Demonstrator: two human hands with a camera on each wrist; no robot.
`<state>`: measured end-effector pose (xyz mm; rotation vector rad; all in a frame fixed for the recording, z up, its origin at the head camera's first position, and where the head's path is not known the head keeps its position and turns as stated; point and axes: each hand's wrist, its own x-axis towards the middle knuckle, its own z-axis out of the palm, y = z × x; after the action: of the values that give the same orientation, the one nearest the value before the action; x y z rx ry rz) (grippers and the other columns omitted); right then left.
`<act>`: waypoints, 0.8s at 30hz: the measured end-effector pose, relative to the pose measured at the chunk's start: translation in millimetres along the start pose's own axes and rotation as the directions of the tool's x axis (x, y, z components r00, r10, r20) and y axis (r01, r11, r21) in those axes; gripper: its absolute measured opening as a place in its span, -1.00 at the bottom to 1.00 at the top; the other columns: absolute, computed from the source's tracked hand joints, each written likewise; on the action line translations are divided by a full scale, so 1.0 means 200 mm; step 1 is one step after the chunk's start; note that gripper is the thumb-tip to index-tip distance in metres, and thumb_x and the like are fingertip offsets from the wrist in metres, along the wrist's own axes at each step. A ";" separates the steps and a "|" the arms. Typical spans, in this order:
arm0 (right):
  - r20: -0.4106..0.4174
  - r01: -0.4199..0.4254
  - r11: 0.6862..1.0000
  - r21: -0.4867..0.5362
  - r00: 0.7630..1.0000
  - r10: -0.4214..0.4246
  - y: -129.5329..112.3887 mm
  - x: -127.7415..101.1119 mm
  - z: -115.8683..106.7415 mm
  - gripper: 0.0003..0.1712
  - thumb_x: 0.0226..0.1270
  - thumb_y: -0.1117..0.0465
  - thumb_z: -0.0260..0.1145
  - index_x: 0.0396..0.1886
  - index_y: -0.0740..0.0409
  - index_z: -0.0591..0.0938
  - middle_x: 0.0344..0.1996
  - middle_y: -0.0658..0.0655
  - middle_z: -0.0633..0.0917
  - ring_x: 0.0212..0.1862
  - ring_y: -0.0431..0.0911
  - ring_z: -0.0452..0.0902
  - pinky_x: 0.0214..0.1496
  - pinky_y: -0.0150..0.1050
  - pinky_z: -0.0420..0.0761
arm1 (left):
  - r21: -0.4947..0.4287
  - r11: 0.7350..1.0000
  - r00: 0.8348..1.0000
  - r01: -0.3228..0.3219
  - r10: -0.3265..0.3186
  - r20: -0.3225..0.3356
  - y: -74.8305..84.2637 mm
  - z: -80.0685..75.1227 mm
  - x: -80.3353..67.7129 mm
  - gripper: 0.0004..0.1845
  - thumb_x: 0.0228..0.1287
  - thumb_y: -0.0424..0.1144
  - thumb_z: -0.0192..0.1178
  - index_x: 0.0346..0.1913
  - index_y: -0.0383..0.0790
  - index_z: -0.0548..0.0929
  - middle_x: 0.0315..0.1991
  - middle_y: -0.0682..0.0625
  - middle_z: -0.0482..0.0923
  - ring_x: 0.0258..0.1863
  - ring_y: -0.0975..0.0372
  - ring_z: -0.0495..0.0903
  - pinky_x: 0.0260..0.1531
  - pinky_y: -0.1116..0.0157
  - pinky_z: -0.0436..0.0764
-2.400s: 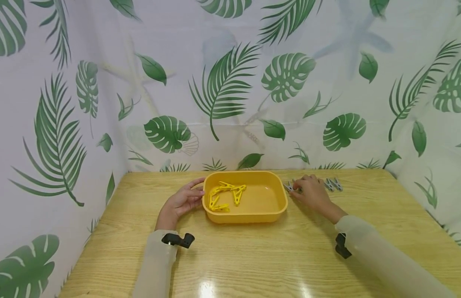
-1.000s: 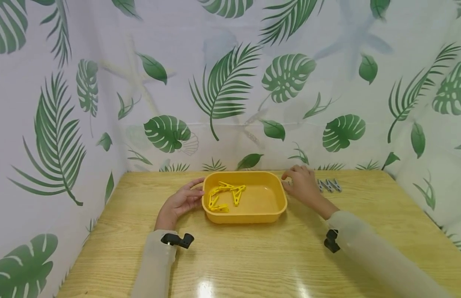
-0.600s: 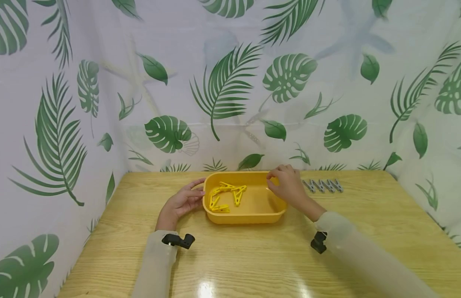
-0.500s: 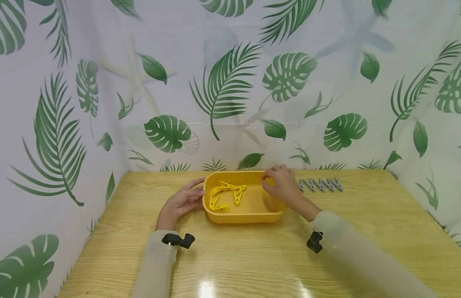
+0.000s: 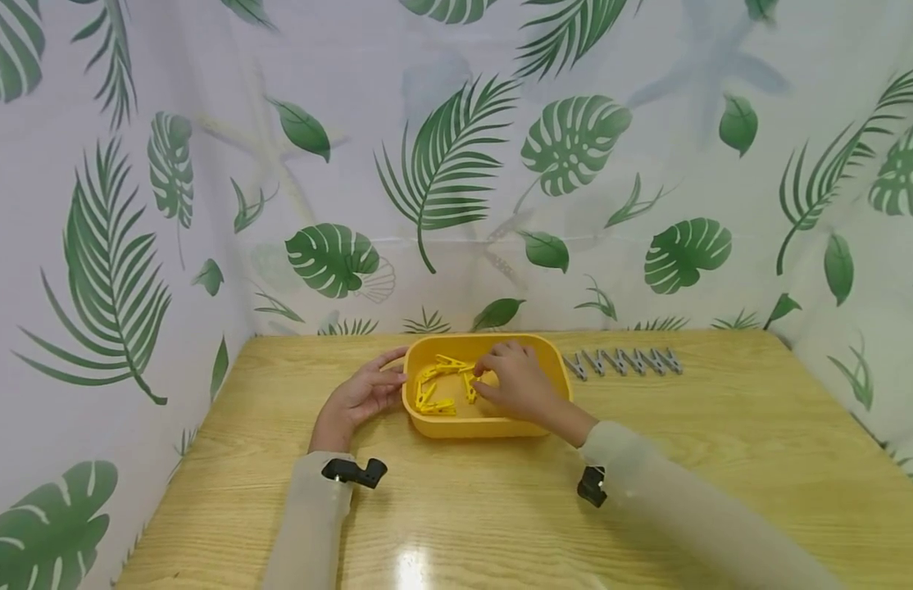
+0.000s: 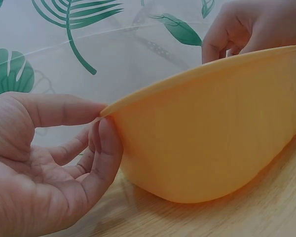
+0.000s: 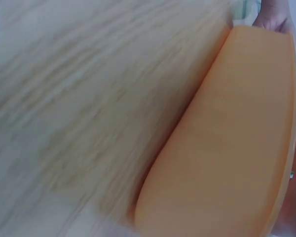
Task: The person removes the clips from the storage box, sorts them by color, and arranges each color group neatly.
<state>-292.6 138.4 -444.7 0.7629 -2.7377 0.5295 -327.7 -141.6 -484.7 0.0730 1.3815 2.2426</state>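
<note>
Yellow clothes pegs (image 5: 440,387): lay heaped in left half of yellow tub (image 5: 464,338), on its floor, long axes mixed, most slanted or pointing away from the person. Sat just left of right hand's fingertips, touching or all but touching; contact hidden by the fingers in head view.

Right hand (image 5: 517,387): reached into tub from the right over the near-right rim, knuckles up, fingers curled down toward the pegs. Could not tell whether a peg was pinched or nothing held. Right wrist view showed only blurred tub wall (image 7: 227,138) and table grain.

Left hand (image 5: 361,395): was on tub's left end, thumb laid along top of rim, fingers curled against outer wall under it, pinching the rim (image 6: 106,111). Nearer to the pegs by position, but outside the wall.

Grey pegs (image 5: 623,361): stood in a row on table (image 5: 722,442) right of tub, apart from both hands.
</note>
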 end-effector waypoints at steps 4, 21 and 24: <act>0.066 -0.052 0.997 -0.065 0.996 0.056 -0.03 0.02 0.01 -0.79 0.27 0.06 0.50 -0.24 0.09 0.76 -0.18 0.13 0.69 -0.05 0.09 0.45 0.11 0.15 0.38 | 0.000 1.000 1.000 0.004 -0.004 -0.009 0.01 0.00 0.00 -0.31 0.45 -0.60 -0.03 0.58 -0.22 0.15 0.17 -0.11 0.51 -0.11 0.24 0.65 -0.17 0.37 0.67; 0.205 -0.218 0.953 -0.209 0.943 0.261 -0.05 0.08 0.10 -0.53 0.18 -0.15 0.53 -0.65 0.05 0.59 -0.45 0.07 0.53 -0.20 0.07 0.37 -0.01 0.04 0.28 | -0.009 1.000 1.000 0.000 0.000 0.010 -0.01 -0.01 0.02 -0.31 0.46 -0.61 -0.06 0.59 -0.23 0.12 0.17 -0.10 0.48 -0.14 0.25 0.64 -0.21 0.37 0.68; 0.189 -0.231 0.954 -0.189 0.945 0.266 -0.04 0.07 0.09 -0.55 0.18 -0.10 0.54 -0.67 0.06 0.60 -0.44 0.09 0.56 -0.18 0.10 0.42 0.03 0.09 0.33 | -0.006 1.000 1.000 -0.004 0.004 0.007 -0.01 -0.01 0.02 -0.31 0.46 -0.61 -0.06 0.58 -0.23 0.13 0.13 -0.09 0.50 -0.14 0.24 0.64 -0.21 0.37 0.67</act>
<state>-301.6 118.0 -455.1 0.4575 -3.0533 0.2767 -330.4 -141.4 -488.6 0.0808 1.3716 2.2477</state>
